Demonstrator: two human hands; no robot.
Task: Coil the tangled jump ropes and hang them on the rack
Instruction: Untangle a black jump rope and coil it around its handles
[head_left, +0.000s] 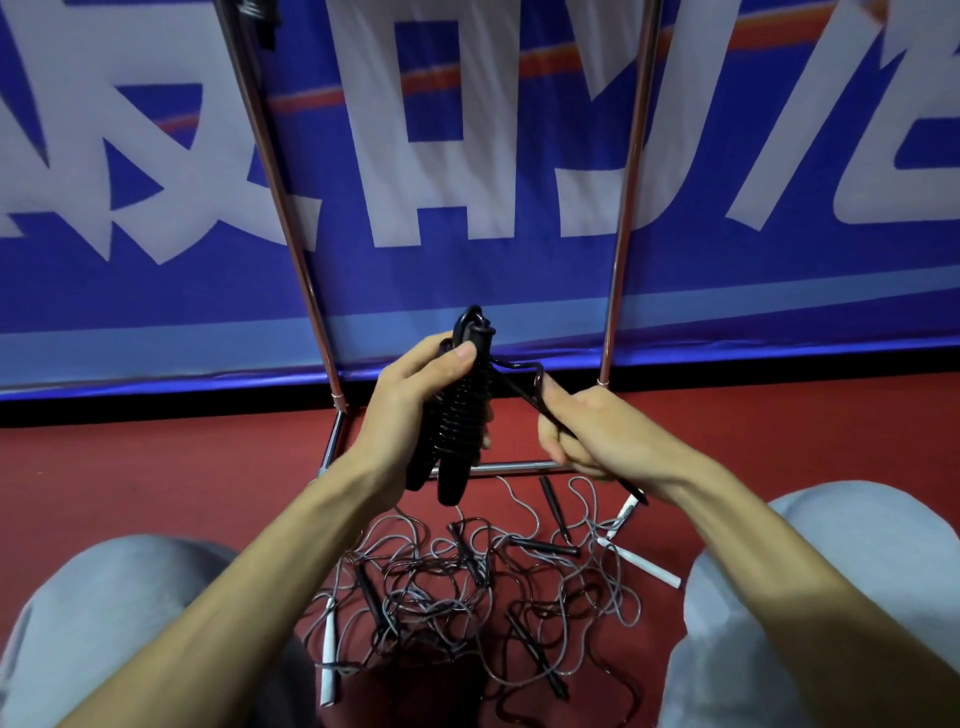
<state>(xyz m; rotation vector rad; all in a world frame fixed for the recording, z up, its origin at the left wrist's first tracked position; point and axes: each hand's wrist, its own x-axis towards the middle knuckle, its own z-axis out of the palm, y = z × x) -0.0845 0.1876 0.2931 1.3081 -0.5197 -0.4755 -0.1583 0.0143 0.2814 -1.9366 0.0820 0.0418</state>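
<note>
My left hand grips a black jump rope bundle: its two handles point down and the cord is wound tightly around them. My right hand pinches the loose black end of that cord, which runs taut from the bundle's top to my fingers. Both hands are held above the floor, in front of the rack. The chrome rack stands straight ahead, with two upright tubes and a low base bar. On the floor between my knees lies a tangled pile of jump ropes with black and white handles.
A blue banner with large white characters hangs right behind the rack. The floor is red. My knees in grey trousers flank the pile left and right. Something dark hangs at the rack's upper left.
</note>
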